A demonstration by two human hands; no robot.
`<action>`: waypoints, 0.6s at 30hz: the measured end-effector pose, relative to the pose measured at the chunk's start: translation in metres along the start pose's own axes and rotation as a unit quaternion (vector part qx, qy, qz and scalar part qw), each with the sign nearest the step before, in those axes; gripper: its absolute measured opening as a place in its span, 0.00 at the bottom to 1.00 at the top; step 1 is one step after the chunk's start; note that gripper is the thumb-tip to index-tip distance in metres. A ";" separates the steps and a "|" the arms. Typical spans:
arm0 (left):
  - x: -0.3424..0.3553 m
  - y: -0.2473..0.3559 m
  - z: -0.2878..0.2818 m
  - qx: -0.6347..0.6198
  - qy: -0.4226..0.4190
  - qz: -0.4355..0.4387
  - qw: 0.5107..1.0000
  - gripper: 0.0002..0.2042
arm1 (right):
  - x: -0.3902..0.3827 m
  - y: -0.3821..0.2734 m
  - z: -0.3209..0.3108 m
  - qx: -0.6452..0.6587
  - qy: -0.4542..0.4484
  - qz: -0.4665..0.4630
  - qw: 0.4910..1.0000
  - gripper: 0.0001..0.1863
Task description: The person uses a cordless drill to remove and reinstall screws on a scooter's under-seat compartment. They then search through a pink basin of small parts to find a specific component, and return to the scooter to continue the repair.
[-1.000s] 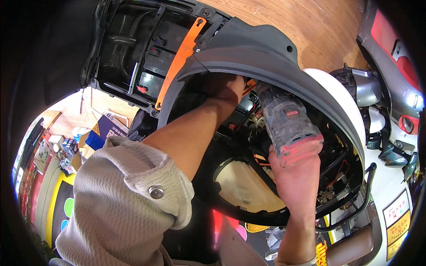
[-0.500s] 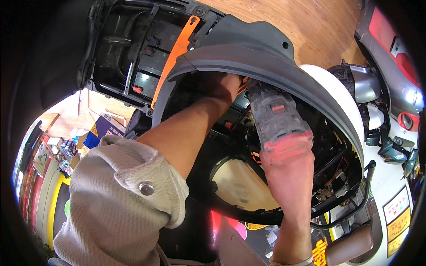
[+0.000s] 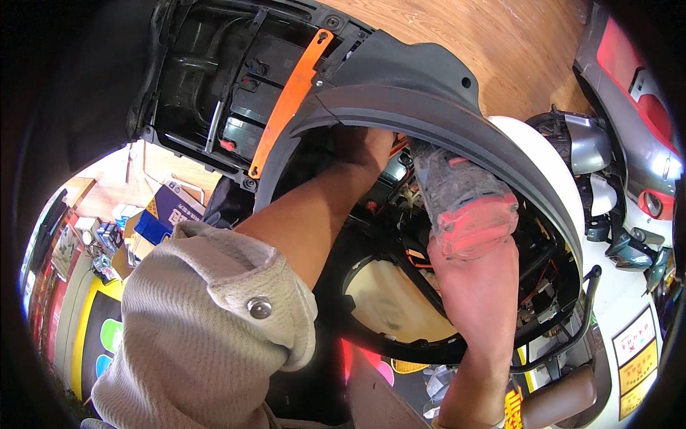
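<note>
In my right hand [image 3: 475, 286] is a scuffed grey and red power tool [image 3: 464, 189], its front end reaching under the curved dark grey rim [image 3: 429, 107] of an opened vehicle body. The fingers of that hand are hidden behind the tool. My left hand [image 3: 368, 150] reaches under the same rim, just left of the tool, beside an orange strip. Its fingertips are out of sight, so what they touch cannot be made out. Wiring and metal parts show in the dark cavity around the tool. Below them lies a pale oval panel [image 3: 396, 297].
Beyond the rim, an orange bar [image 3: 291, 104] crosses a black battery compartment [image 3: 207, 79]. White bodywork [image 3: 536, 154] curves along the right side. A brown handle grip [image 3: 561, 397] sits at lower right. Vehicle panels [image 3: 589, 143] and boxes [image 3: 175, 207] stand at the sides.
The whole view has shifted slightly, moving the scene a little to the right. The power tool has moved slightly right and down with my right hand. My left hand stays under the rim.
</note>
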State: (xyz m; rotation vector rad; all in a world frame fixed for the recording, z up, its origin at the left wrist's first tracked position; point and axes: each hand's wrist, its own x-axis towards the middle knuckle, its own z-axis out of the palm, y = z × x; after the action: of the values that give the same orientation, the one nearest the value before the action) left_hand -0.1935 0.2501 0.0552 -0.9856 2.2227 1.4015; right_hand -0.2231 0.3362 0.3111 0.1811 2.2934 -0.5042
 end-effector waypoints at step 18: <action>0.007 -0.023 0.012 0.121 -0.057 0.013 0.991 0.19 | 0.004 0.000 0.003 -0.018 -0.014 0.037 0.999 0.15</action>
State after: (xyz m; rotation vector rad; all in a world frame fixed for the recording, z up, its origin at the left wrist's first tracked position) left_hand -0.1832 0.2525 0.0308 -0.7771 2.2621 1.1345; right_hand -0.2242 0.3346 0.3064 0.2375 2.2591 -0.4240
